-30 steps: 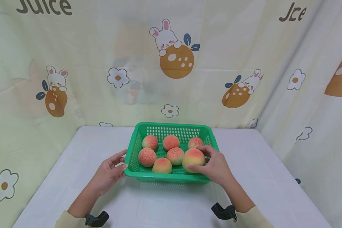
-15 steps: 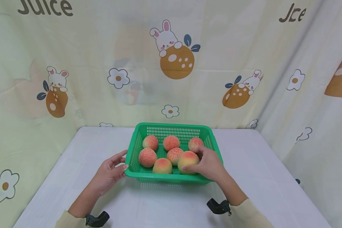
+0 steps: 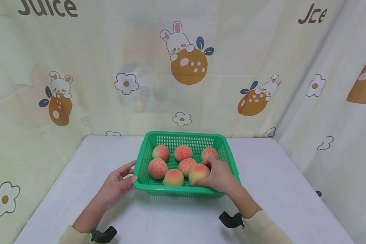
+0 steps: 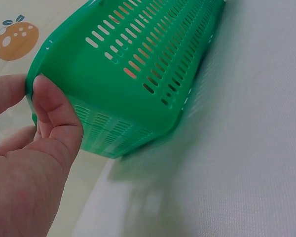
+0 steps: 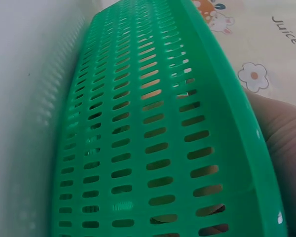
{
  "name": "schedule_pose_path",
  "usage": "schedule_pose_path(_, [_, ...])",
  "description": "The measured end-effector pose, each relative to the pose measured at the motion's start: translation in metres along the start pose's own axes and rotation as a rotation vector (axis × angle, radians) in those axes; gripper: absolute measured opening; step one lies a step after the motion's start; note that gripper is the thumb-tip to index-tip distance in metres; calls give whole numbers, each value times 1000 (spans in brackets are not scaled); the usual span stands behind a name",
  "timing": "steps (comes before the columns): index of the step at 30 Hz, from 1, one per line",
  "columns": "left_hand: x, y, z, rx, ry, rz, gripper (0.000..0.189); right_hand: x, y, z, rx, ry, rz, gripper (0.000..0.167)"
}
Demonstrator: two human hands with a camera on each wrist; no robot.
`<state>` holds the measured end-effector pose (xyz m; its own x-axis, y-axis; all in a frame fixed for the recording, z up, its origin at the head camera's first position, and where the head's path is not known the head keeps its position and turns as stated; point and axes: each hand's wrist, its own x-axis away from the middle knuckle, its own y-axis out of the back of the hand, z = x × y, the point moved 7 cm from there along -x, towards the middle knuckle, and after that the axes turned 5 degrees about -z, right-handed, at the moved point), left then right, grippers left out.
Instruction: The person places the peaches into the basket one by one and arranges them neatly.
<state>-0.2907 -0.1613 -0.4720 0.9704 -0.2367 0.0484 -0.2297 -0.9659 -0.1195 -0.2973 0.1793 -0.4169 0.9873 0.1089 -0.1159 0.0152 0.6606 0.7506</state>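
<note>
A green slotted plastic basket (image 3: 183, 191) stands on the white table and holds several peaches. My left hand (image 3: 119, 185) pinches the basket's left rim near its front corner; in the left wrist view the thumb (image 4: 52, 98) lies on the outer side of the wall. Inside the basket, at the front right, my right hand (image 3: 221, 176) grips a yellow-red peach (image 3: 198, 173) between thumb and fingers. Just left of it sits a similar peach (image 3: 173, 178), and a speckled peach (image 3: 187, 165) lies close behind. The right wrist view shows mostly the basket's outer wall (image 5: 138, 138), which hides the fingers.
More speckled peaches, such as the left one (image 3: 157, 168) and the back right one (image 3: 209, 153), lie around the basket floor. A printed curtain (image 3: 183, 98) hangs behind the white table (image 3: 170, 220).
My right hand has moved left and slightly down with the yellow-red peach, bringing it lower into the basket beside the other front peach. The left hand stays on the rim.
</note>
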Motion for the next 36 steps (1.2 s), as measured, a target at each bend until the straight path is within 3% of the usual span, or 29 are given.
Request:
schedule_pose_path(5, [-1,0,1,4,-2,3,70,0,-3,2,54,49,9,74])
schedule_pose_path(16, [1,0,1,2,9,-5,70,0,-4,9,95,75,33,73])
schedule_pose_path(23, [1,0,-2,6,-2,4,71,-2,-5,10,85,37,35,63])
schedule_pose_path(36, [1,-1,-2,-11,5,-4,70,-2,-3,8,83,-16,43,62])
